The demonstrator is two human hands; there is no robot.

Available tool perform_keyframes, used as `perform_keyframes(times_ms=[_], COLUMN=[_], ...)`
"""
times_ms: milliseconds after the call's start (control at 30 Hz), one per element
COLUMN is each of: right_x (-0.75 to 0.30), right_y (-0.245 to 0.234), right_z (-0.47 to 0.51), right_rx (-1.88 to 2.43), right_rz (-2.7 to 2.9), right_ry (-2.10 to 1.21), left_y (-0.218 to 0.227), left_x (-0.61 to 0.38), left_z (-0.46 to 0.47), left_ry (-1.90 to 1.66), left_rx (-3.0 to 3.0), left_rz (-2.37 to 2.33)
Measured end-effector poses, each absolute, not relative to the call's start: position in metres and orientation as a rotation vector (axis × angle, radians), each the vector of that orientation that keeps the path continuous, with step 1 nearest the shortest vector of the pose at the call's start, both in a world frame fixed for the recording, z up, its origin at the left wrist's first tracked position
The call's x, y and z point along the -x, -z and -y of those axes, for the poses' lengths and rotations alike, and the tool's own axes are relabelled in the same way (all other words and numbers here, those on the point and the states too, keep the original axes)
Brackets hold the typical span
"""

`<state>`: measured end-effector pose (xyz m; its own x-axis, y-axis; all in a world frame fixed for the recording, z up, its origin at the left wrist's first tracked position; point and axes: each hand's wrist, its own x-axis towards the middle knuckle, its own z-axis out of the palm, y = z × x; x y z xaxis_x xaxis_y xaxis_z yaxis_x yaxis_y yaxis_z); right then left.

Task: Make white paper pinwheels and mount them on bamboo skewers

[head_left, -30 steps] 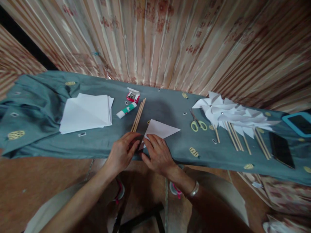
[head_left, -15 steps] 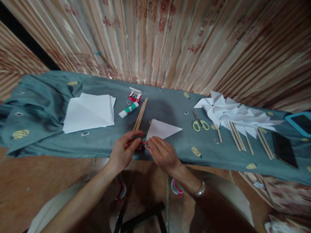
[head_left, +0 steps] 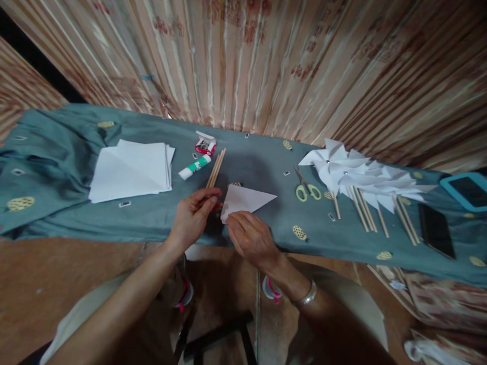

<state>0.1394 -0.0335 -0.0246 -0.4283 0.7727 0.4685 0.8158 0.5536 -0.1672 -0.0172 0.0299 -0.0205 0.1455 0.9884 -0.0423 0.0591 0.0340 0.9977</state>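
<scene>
White paper sheet (head_left: 247,199), folded into a flat, rough triangle, lies near the front edge of the desk (head_left: 152,228), which is covered by grey-green cloth printed with yellow pineapples. One long point aims to the right; the shorter side faces the left hand (head_left: 192,215). The right hand (head_left: 253,239) has its fingers closed on the sheet's near left corner, pinching it. The left hand's fingers are curled, thumb close to forefinger, just beside the sheet; I cannot tell whether they touch it or hold anything small.

The step in hand appears to be folding: working the corner so that the layers sit flush. To my eye, the next move calls for a steady right pinch, edges lined up, and the left fingers bracing the short side so pressure can run along the crease without the sheet sliding.

Just beyond the left hand lie slim pale wooden sticks (head_left: 216,167), with a white-and-green glue stick (head_left: 195,167) and an open red-and-white cardboard box (head_left: 205,146) near their far ends. Farther left is a stack of flat white sheets (head_left: 131,170). To the right, scissors with yellow-green handles (head_left: 308,188) lie beside overlapping white paper pinwheels on wooden sticks (head_left: 344,172).
</scene>
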Motion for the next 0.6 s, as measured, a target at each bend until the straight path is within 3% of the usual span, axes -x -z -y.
perform_keyframes(times_ms=[200, 400, 600], right_x=[-0.148, -0.172, -0.188], right_y=[0.02, 0.011, 0.009], right_z=[0.062, 0.064, 0.044], right_rx=[1.144, 1.423, 1.497], right_rz=[2.146, 1.574, 1.221], right_ry=[-0.276, -0.725, -0.9], left_y=[0.019, 0.019, 0.017], left_x=[0.008, 0.003, 0.003], left_z=[-0.03, -0.022, -0.018], left_ry=[-0.774, -0.614, -0.538], left_rx=[-1.768, -1.942, -2.022], left_rz=[-1.029, -0.967, -1.025])
